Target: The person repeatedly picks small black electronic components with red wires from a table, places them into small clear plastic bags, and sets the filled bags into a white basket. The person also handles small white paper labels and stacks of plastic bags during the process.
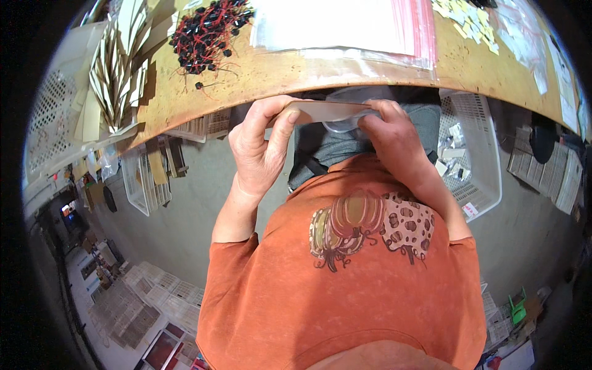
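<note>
Between my two hands a thin, flat beige card [327,111] is stretched crosswise just at the table's near edge, above my lap. My left hand [259,142] pinches its left end between thumb and fingers. The right end is gripped by my right hand [394,129], thumb underneath and fingers folded over. Something of clear plastic [342,126] shows below the card, over my grey-clad lap; its full shape is hidden.
On the wooden table [277,77] lie a heap of black pieces with red strings [206,37], stacked clear plastic bags [345,31] and scattered yellowish pieces [472,24]. Upright card strips [117,74] fill a basket at left. A white crate [487,154] with small packets stands right of my lap.
</note>
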`<action>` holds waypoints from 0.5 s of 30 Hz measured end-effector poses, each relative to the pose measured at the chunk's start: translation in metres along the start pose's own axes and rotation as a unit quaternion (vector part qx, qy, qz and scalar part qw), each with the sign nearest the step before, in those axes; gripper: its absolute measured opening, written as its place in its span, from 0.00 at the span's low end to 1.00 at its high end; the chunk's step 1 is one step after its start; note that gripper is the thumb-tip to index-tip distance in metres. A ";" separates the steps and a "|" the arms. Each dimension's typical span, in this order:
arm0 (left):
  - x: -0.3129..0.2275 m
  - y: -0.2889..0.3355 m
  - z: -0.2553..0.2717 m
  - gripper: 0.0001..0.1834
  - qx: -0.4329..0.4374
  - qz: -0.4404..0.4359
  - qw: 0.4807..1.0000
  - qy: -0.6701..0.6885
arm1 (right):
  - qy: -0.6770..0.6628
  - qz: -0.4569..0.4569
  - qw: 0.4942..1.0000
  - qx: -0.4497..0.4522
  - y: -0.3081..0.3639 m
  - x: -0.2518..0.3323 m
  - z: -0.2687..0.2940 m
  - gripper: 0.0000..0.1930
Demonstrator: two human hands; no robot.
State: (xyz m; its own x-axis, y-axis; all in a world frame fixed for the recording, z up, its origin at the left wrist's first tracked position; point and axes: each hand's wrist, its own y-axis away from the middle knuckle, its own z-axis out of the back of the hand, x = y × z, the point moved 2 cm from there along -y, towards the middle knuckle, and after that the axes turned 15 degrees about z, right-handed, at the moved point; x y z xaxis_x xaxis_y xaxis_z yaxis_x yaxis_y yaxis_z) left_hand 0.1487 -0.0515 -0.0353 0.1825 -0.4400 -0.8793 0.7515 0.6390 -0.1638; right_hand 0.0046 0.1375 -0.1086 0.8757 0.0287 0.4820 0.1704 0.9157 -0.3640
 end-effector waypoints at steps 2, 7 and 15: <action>0.001 0.004 -0.005 0.07 -0.009 0.012 0.998 0.060 | -0.020 -0.022 1.000 0.000 0.006 -0.004 -0.007 0.08; -0.002 0.001 -0.013 0.06 0.008 0.047 0.996 0.070 | -0.052 -0.013 0.998 -0.029 0.003 -0.004 -0.009 0.06; -0.004 -0.001 -0.032 0.07 0.148 -0.042 0.972 -0.181 | -0.074 0.028 0.996 -0.041 0.001 0.003 -0.011 0.07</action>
State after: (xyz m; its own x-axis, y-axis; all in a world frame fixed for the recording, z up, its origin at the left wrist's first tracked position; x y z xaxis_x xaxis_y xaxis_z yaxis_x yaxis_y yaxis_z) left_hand 0.1267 -0.0304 -0.0461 0.2836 -0.7092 -0.6455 0.9127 0.4062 -0.0454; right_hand 0.0120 0.1338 -0.1163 0.8098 0.1424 0.5691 0.1653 0.8754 -0.4542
